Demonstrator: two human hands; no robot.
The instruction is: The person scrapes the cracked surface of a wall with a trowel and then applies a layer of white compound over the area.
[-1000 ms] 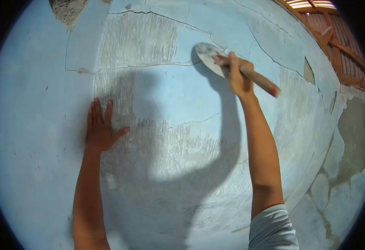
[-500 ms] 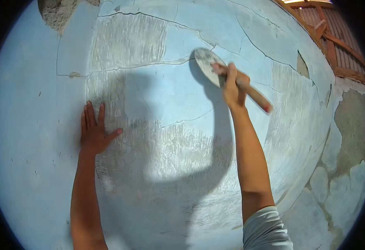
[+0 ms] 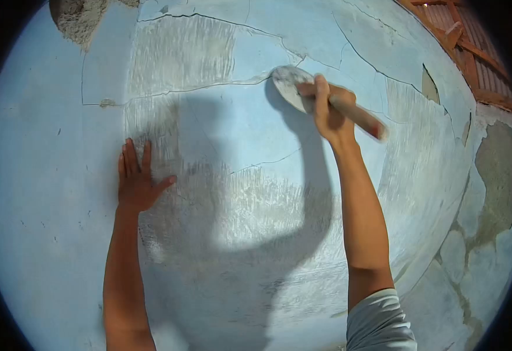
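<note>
"Right hand [image 3: 335,111], head view: report state and position."

"Fingers closed around the wooden handle [image 3: 358,117] of the trowel [image 3: 291,86]. Hand is between 1 and 2 o'clock from the view centre; forearm enters from 5 o'clock."

"Trowel location?"

"Oval blade at 1 o'clock, in front of the blue wall [image 3: 250,126]. Handle end points toward 4 o'clock. Blade contact with the wall cannot be confirmed."

"Left hand [image 3: 137,190]?"

"At 9 o'clock, palm toward the wall. Fingers apart, directed to 12 o'clock; thumb directed to 2 o'clock. Nothing gripped."

"Surrounding features?"

"Scored patch [image 3: 180,55] at 11 o'clock, a thin crack [image 3: 209,86] along its lower edge. Broken plaster [image 3: 79,20] between 10 and 11 o'clock. Corrugated sheeting [image 3: 485,32] at 2 o'clock."
</note>
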